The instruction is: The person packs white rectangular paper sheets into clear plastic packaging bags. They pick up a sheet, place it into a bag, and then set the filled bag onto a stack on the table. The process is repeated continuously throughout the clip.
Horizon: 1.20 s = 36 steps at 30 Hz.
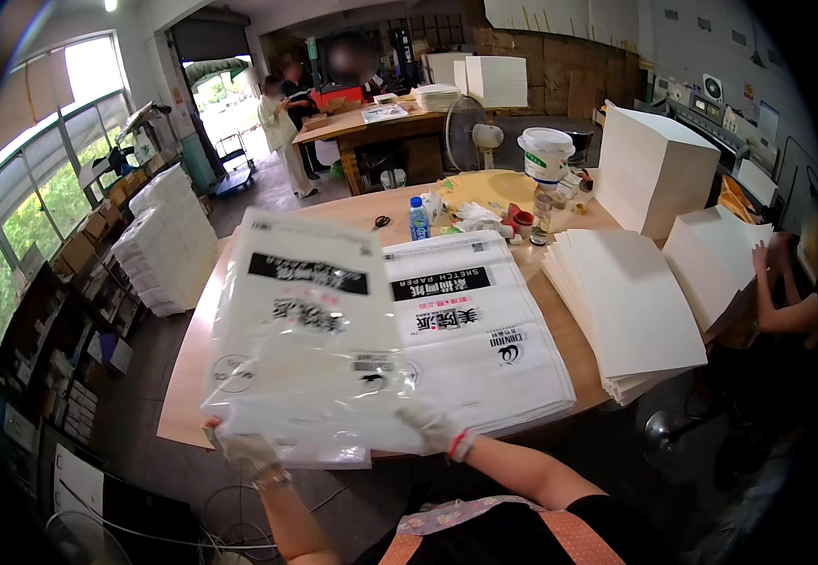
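A large clear plastic bag (pixel 310 311) with black print is raised at a tilt over the table's left part, slightly blurred. My left hand (pixel 251 454), in a pale work glove with bare fingertips, grips its near left corner. At the near right corner my gloved right hand (pixel 431 428) is closed on the bag's edge; its fingertips are partly blurred. To the right of the raised bag lies a flat pile of similar printed bags (pixel 513 381). Below the raised bag, a white stack (pixel 341 460) shows at the table's near edge, mostly hidden.
On the wooden table (pixel 192 377) are a blue-labelled bottle (pixel 418 219), scissors (pixel 383 222), a white bucket (pixel 546 155) and jars (pixel 541 218). White sheets (pixel 630 301) and a tall paper stack (pixel 658 169) stand right, near another person's hands (pixel 765 264). Wrapped stacks (pixel 164 240) fill the left floor.
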### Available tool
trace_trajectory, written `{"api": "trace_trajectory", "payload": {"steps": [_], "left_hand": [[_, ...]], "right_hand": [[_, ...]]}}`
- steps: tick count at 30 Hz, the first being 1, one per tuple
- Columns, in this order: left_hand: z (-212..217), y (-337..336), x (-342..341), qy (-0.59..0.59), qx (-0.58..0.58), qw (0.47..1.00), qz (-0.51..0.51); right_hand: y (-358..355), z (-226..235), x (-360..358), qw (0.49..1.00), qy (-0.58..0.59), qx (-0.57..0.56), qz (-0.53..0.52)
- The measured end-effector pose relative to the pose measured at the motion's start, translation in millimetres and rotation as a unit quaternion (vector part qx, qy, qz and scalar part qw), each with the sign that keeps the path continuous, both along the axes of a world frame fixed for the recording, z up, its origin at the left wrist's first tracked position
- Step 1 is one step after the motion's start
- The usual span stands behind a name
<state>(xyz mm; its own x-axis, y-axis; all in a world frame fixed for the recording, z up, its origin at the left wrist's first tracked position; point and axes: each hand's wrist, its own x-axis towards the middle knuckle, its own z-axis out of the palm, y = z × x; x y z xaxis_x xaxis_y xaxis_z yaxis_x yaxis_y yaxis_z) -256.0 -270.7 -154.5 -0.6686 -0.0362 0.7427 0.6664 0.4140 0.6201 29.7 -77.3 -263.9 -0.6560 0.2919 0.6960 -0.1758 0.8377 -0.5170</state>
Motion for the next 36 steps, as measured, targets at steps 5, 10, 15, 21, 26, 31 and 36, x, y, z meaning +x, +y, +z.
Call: {"api": "trace_trajectory", "payload": {"steps": [5, 10, 15, 21, 26, 31, 36], "left_hand": [[-94, -25, -118, -0.054, -0.276, 0.951, 0.132], [-54, 54, -54, -0.067, -0.31, 0.948, -0.037], [-47, 147, 150, 0.066, -0.469, 0.758, -0.449], [-78, 161, 231, 0.044, -0.458, 0.768, -0.445], [-65, 159, 273, -0.107, -0.288, 0.715, -0.628], [-33, 168, 349, -0.225, -0.308, 0.527, -0.76], [-13, 221, 432, -0.657, -0.095, 0.197, -0.721]], "right_hand": [[-65, -24, -87, 0.785, -0.256, -0.563, 0.044], [-76, -5, -67, 0.661, -0.204, -0.715, 0.096], [-41, 43, 72, 0.751, -0.183, -0.605, 0.192], [79, 91, 302, 0.754, -0.358, 0.115, -0.538], [122, 91, 366, 0.749, -0.441, -0.04, -0.492], [158, 89, 400, 0.773, -0.334, 0.016, -0.539], [85, 158, 360, 0.788, -0.27, 0.208, -0.512]]}}
